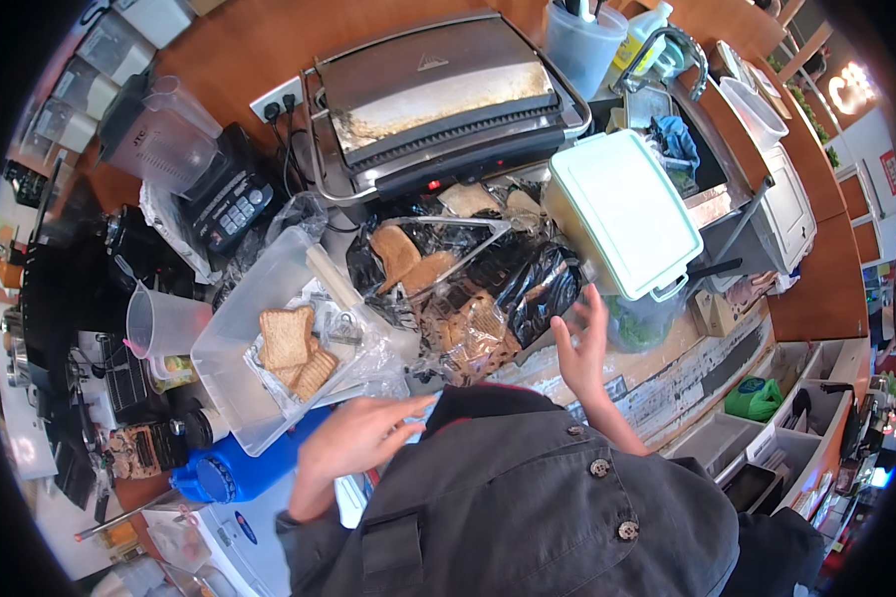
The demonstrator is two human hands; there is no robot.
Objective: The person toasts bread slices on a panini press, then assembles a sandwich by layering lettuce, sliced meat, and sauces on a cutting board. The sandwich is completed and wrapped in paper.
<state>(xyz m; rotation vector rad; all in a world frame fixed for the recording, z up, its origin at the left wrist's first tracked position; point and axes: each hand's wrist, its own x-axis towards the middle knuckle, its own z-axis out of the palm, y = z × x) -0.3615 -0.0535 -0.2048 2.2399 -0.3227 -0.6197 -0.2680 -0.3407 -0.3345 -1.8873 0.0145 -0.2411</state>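
My left hand [369, 436] is held above the near right corner of a clear plastic bin, fingers apart, with nothing in it. Slices of toasted bread [287, 339] lie on foil and film in that bin [228, 407]. My right hand [586, 339] is raised, thumb and fingers spread and bare, left of a bag of green leaves [638, 324]. Between and beyond the hands, a bag of sliced bread [478, 332] lies by crumpled black plastic [545, 287]. Farther back, loose brown slices [396, 254] rest on dark plastic. A lidded tub [623, 213] with a pale green rim stands beyond my right hand.
A closed contact grill [448, 97] stands at the back. At the left are a blender [164, 142], a clear measuring jug [160, 321] and a blue plastic jug [257, 463]. A sink with a faucet [668, 45] is at the back right, with open drawers [724, 440] at the right.
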